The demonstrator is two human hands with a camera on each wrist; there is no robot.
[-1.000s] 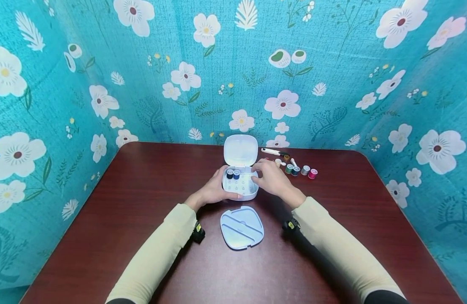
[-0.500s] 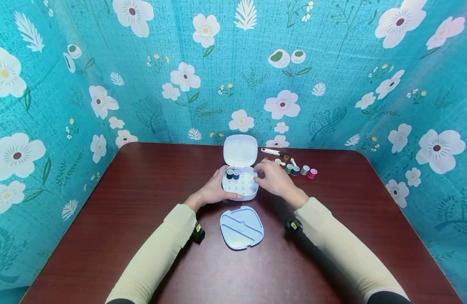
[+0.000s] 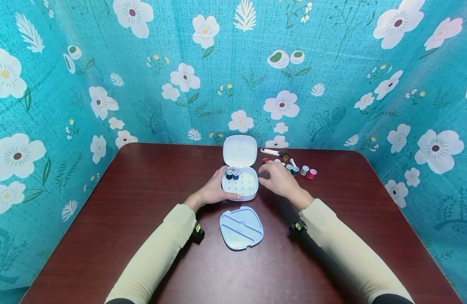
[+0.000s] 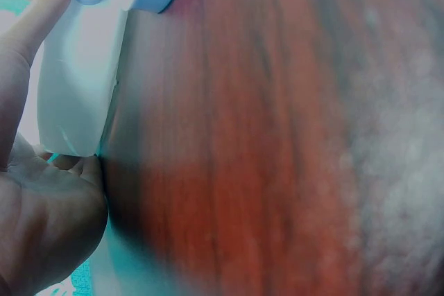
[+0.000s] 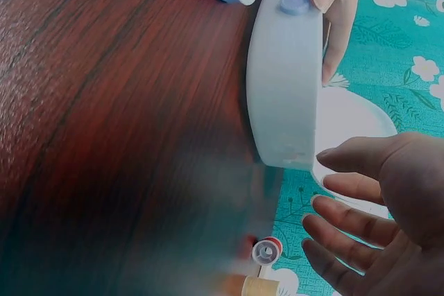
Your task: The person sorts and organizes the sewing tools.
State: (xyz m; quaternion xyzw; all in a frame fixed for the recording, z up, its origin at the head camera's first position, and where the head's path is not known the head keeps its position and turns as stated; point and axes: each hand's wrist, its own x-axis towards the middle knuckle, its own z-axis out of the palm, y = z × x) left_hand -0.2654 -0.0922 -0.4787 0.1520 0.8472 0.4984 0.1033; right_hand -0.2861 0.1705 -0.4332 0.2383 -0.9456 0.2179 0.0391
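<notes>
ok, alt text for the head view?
Seen from above, a person's left hand holds an open white box on a dark wooden table, while the right hand hovers open beside it, holding nothing. Two dark spools sit in the box; more loose spools lie behind the right hand, and a pale blue tray lies in front of the box.

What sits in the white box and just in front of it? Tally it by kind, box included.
White box: 1
Black spool in the box: 1
Blue spool in the box: 1
Loose tray in front of the box: 1
Total: 4
</notes>
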